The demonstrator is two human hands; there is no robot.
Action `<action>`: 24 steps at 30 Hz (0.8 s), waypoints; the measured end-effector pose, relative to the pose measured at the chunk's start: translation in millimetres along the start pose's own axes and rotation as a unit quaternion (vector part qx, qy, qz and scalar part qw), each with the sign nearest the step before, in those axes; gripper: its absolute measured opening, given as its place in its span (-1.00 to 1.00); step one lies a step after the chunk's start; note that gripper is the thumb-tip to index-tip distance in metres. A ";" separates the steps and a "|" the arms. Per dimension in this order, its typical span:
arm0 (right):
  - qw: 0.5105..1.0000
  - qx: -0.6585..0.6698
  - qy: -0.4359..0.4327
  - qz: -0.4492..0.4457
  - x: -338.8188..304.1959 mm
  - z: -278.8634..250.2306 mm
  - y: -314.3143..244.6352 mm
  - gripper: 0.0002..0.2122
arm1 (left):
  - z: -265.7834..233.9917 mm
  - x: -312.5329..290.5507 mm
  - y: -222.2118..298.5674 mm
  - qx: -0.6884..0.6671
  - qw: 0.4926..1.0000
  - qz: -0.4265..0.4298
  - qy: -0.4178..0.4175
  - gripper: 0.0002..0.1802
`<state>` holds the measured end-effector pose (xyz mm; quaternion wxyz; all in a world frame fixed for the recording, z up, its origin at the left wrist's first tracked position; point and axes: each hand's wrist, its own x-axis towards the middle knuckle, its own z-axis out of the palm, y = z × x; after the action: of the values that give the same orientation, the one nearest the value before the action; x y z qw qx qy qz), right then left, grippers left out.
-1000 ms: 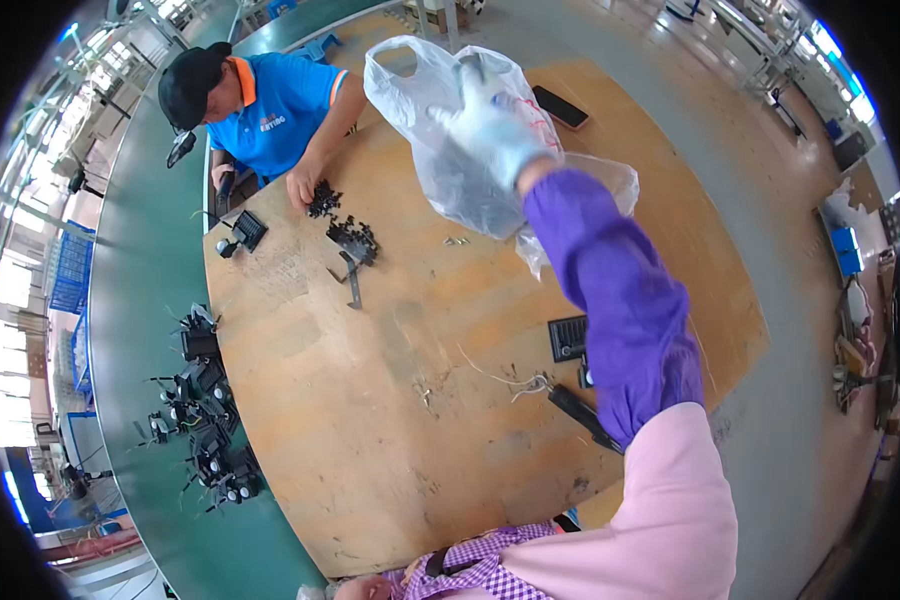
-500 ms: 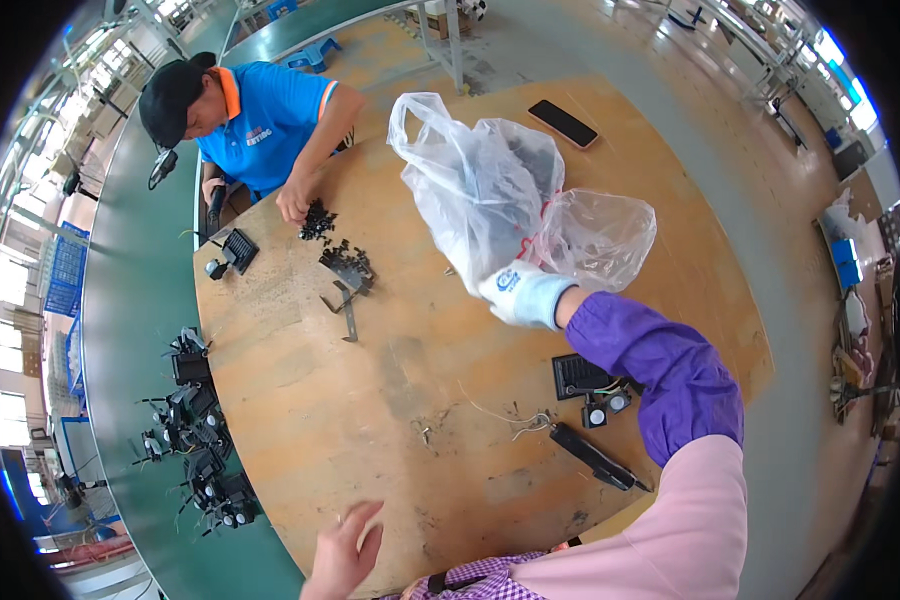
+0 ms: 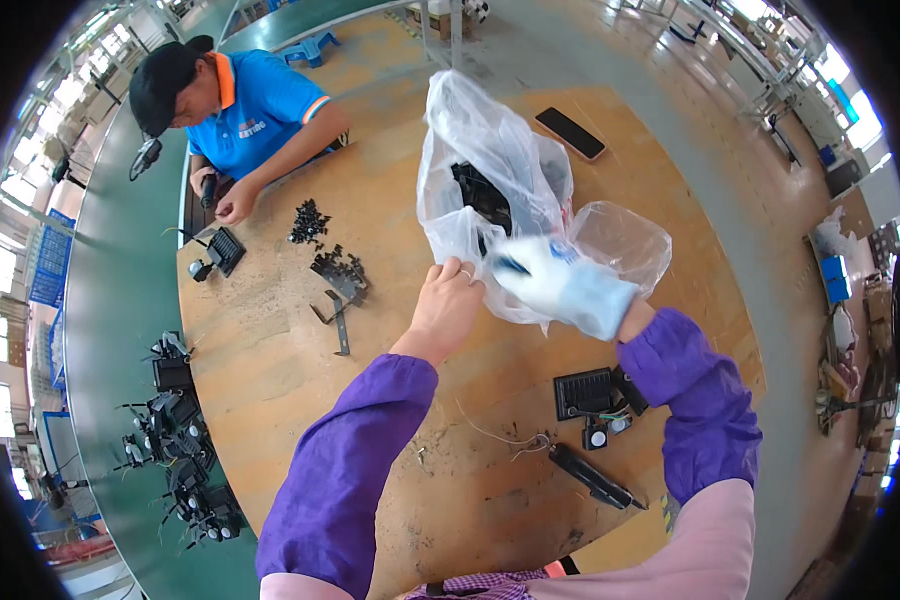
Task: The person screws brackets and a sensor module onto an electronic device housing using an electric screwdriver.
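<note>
A clear plastic bag (image 3: 448, 150) stands on the wooden table, its mouth spread to show black parts (image 3: 482, 195) inside. My bare left hand (image 3: 444, 308) pinches the near rim of this bag. Over the bag's near side is my right hand (image 3: 548, 278), in a white glove and smeared by motion. Something dark shows at its fingers, but whether they grip it is unclear. Close to my right forearm lie a black finned lamp unit (image 3: 582, 394) with small round white parts and wires, and a black pen-shaped power screwdriver (image 3: 595, 476).
A co-worker in a blue shirt (image 3: 255, 115) sits at the far left, by another lamp unit (image 3: 226, 250). Small black parts (image 3: 310, 221) and metal brackets (image 3: 341, 325) lie near them. A phone (image 3: 570, 133) rests beyond the bag. Several black assemblies (image 3: 175, 425) sit on the green bench.
My left hand has come up from the lower edge to the bag's rim. The bag's mouth has opened, exposing black parts. The co-worker's hand has drawn back from the small parts.
</note>
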<state>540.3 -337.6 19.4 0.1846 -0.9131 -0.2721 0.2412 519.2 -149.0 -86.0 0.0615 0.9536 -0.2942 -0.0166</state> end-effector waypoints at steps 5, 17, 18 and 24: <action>0.977 0.057 0.174 0.109 84.5 2.0 20.4 -0.76 | 20.9 -5.8 -1.6 -0.050 0.992 0.001 0.119 -0.69; 0.949 -0.228 0.088 0.201 169.1 13.8 68.9 -0.23 | 82.7 -128.6 0.3 -0.170 0.968 -0.116 0.145 -0.39; 0.951 -0.224 0.058 0.205 174.2 8.4 65.2 -0.09 | 87.9 -135.3 -3.4 -0.167 0.968 -0.126 0.141 -0.39; 0.954 -0.199 0.070 0.214 185.8 13.8 56.9 -0.26 | 81.3 -151.7 -9.1 -0.123 0.974 -0.135 0.133 -0.45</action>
<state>692.7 -270.5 -81.7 -0.0380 -0.9828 -0.0992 0.1514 393.4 -64.9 -168.5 0.2137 0.9633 -0.1479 0.0665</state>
